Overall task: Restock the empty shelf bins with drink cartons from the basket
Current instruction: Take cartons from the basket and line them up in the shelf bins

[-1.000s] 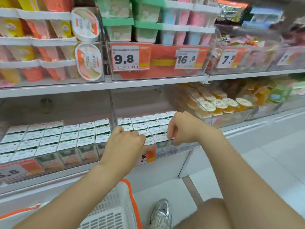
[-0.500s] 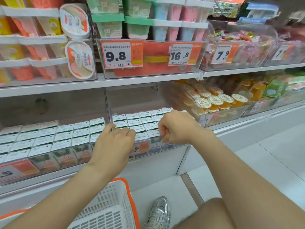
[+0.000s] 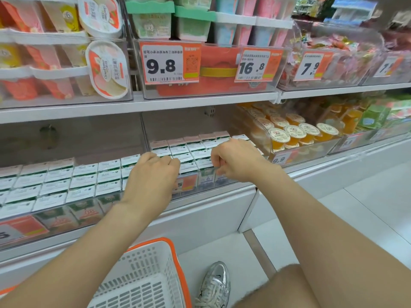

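Basket (image 3: pixel 142 274): white slotted plastic with an orange rim; it sits on the floor below the middle bin (image 3: pixel 206 182), nearest to me.
Shoe (image 3: pixel 214 283): silver; also on the floor below the middle bin, slightly to its right.
Middle bin: clear plastic on the lower shelf; an orange price label is on its front wall.
Left hand (image 3: pixel 153 174): at the middle bin's front left corner; fingers are curled down over the carton tops; the back of the hand hides the fingertips, so I cannot tell whether it grips anything.
Right hand (image 3: pixel 235 162): over the middle bin's front right part; thumb and curled fingers pinch the top edge of the front carton (image 3: pixel 205 166).
Drink cartons (image 3: pixel 189 150): standing upright in tight rows inside the middle bin, white tops facing up; rows run from the front wall towards the back.
Left bin (image 3: pixel 66 221): touching the middle bin's left side; packed with the same kind of white-topped cartons.
Jelly cups (image 3: pixel 295 132): orange with round lids; in the tray just right of the middle bin.
Price tag (image 3: pixel 169 63): reads 9.8; one shelf above the middle bin.
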A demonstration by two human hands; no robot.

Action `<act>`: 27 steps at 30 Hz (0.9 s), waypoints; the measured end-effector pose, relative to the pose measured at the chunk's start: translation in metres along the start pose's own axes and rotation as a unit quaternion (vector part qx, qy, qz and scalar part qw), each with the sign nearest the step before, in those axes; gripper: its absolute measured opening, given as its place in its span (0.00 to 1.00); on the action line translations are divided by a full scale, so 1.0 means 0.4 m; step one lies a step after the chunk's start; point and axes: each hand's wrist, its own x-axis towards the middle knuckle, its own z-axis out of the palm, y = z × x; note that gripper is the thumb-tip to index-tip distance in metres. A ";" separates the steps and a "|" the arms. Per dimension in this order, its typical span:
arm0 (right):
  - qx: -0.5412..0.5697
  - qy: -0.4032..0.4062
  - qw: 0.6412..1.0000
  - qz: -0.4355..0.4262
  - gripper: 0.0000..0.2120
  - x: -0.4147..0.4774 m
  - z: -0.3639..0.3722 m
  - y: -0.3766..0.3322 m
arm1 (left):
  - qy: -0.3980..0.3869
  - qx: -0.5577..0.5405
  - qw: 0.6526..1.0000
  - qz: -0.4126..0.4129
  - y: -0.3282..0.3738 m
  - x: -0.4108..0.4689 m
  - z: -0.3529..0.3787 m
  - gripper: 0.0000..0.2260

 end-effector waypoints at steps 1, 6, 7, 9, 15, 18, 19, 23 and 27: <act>0.019 -0.007 1.000 0.006 0.09 -0.001 -0.001 0.001 | -0.007 -0.002 1.000 -0.003 0.000 -0.003 0.002 0.23; 0.078 -0.023 0.996 0.029 0.10 0.007 -0.010 0.004 | -0.040 -0.012 0.999 -0.031 0.003 0.000 -0.004 0.24; 0.082 -0.025 0.996 0.034 0.11 0.010 -0.009 0.003 | -0.041 -0.005 0.999 -0.034 0.004 -0.001 -0.004 0.22; 0.093 -0.030 0.994 0.049 0.07 0.015 -0.010 -0.003 | -0.032 0.014 0.999 -0.034 0.003 -0.007 0.000 0.19; 0.150 0.119 0.970 0.146 0.13 0.042 0.010 0.001 | 0.020 0.018 1.000 -0.012 0.015 -0.040 0.015 0.14; 0.102 0.101 0.966 0.214 0.20 0.072 0.041 0.023 | 0.026 0.016 0.999 -0.013 0.014 -0.042 0.010 0.18; 0.091 0.064 0.966 0.233 0.24 0.082 0.051 0.027 | 0.031 0.007 0.999 -0.013 0.008 -0.042 0.009 0.18; 0.093 -0.070 0.963 0.241 0.32 0.121 0.086 0.049 | 0.044 -0.021 0.999 0.003 -0.027 -0.048 0.010 0.14; 0.087 -0.134 0.955 0.251 0.34 0.129 0.088 0.050 | 0.045 -0.023 0.999 0.011 -0.050 -0.045 0.007 0.14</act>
